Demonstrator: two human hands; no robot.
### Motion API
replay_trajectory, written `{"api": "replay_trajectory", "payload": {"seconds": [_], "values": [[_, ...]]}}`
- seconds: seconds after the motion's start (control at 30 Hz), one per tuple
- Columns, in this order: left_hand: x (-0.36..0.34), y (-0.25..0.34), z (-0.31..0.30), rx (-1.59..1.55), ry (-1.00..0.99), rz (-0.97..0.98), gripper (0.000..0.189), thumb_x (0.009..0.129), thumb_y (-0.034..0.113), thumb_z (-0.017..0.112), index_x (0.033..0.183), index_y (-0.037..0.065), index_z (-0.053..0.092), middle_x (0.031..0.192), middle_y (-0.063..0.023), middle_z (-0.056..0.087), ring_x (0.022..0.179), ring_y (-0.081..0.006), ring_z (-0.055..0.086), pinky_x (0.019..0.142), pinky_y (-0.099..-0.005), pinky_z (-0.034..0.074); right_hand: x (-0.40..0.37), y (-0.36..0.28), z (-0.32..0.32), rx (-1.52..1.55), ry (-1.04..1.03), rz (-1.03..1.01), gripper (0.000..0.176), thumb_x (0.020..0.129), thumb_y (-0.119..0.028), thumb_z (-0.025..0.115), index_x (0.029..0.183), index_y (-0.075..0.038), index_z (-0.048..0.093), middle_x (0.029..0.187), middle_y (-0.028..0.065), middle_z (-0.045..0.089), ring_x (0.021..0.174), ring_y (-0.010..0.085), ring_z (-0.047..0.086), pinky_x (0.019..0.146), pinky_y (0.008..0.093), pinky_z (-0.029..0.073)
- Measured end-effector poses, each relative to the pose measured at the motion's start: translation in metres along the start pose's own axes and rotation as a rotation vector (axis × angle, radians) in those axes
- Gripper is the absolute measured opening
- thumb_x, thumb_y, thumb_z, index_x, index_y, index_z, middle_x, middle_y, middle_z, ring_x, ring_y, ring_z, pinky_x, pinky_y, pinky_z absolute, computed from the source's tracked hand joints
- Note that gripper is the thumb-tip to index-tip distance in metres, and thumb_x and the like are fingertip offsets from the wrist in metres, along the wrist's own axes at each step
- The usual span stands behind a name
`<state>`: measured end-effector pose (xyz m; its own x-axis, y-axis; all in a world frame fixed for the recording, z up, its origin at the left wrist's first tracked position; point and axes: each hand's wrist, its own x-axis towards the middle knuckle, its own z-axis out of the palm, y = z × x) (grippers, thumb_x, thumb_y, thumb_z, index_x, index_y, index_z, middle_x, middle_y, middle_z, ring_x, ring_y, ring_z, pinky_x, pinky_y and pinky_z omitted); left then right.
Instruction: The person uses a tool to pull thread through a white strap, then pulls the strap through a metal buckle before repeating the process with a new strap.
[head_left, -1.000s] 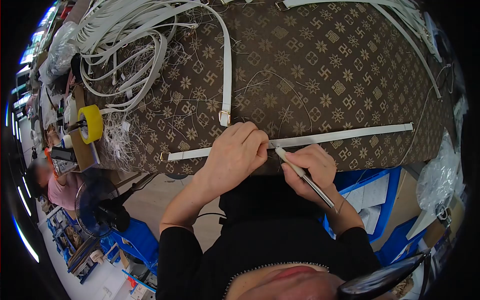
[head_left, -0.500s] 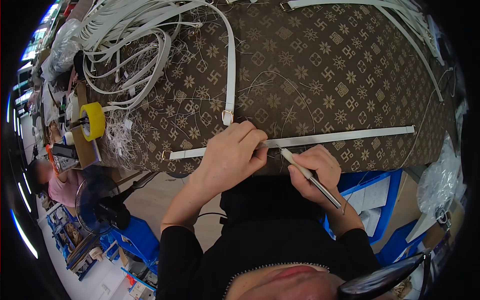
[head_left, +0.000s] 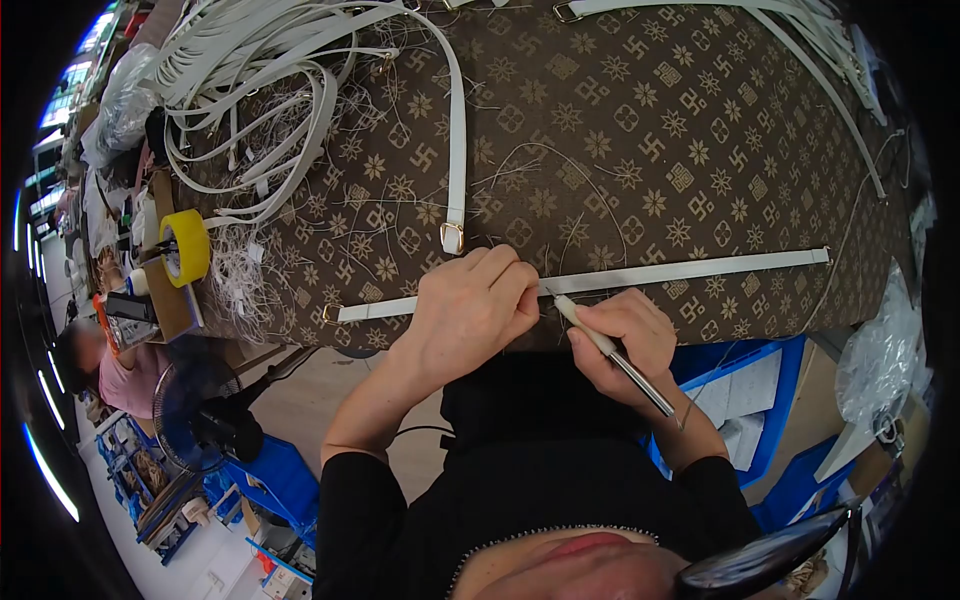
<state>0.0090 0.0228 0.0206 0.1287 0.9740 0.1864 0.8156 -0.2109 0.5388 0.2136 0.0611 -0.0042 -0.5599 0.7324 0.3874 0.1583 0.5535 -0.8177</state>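
A long white strap with a buckle at its left end lies across the front of the patterned cloth. My left hand is closed around its middle, fingers pressed together over it. In my right hand is an awl-like tool with a white and metal handle; its thin tip is at the strap just right of my left hand. Another white strap hangs down the cloth, its buckle end just above my left hand. A thin thread trails by the tool's rear end.
Piled white straps and loose threads are at the upper left, near a yellow tape roll. More straps lie upper right. Below are a fan and blue crates; a person is far left.
Both hands have shifted slightly: my left hand a little right along the strap, my right hand with the tool slightly left. The tool's tip stays beside my left fingers.
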Motion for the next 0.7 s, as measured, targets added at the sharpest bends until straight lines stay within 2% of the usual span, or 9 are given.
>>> {"api": "replay_trajectory", "payload": {"seconds": [0.7], "values": [[-0.0033,-0.0061,0.0044,-0.024,0.029,0.031,0.025,0.068,-0.001,0.072,0.084,0.008,0.055,0.076,-0.0032,0.055,0.065,-0.0196,0.059,0.053,-0.031,0.047,0.0028,-0.0028,0.0035,-0.03,-0.012,0.02,0.032,0.07,-0.001,0.081,0.099,-0.003,0.068,0.08,0.0091,0.067,0.067,0.0238,0.065,0.058,0.03,0.052]]}}
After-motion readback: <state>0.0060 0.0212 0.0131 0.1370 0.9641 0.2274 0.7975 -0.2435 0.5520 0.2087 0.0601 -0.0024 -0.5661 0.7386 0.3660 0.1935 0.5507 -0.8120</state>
